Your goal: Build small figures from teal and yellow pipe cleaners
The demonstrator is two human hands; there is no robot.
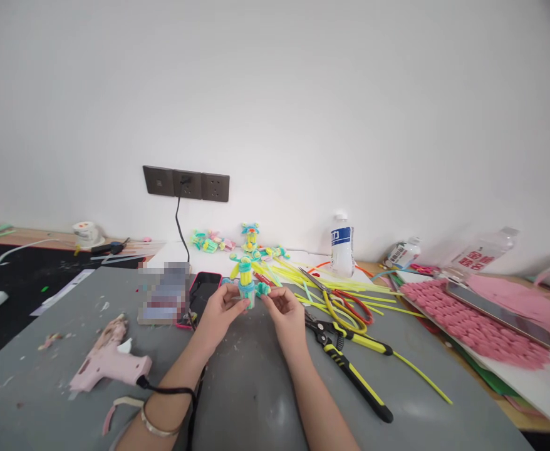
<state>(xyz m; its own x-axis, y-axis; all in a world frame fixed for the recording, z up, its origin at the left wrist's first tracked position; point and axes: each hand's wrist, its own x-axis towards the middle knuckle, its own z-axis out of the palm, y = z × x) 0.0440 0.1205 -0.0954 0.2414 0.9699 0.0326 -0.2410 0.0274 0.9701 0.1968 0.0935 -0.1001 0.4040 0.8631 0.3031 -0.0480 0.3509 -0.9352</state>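
Note:
Upright in the middle is a small yellow, teal and green pipe-cleaner figure (245,274), with the fingers of my left hand (222,313) closed on its lower part. My right hand (285,314) pinches a small curled teal pipe-cleaner piece (262,289) close to the figure's right side. Whether that piece is joined to the figure I cannot tell. Behind my hands, another pipe-cleaner figure (250,238) stands near the wall, and more pipe-cleaner figures (212,242) lie to its left. Loose yellow pipe cleaners (350,287) are spread to the right.
A pink glue gun (110,360) lies at left, its black cord passing by my left forearm. Phones (204,289) are behind my left hand. Scissors (334,300) and yellow-black pliers (350,363) lie at right. Bottles (342,247) and pink knitting (477,319) are farther off.

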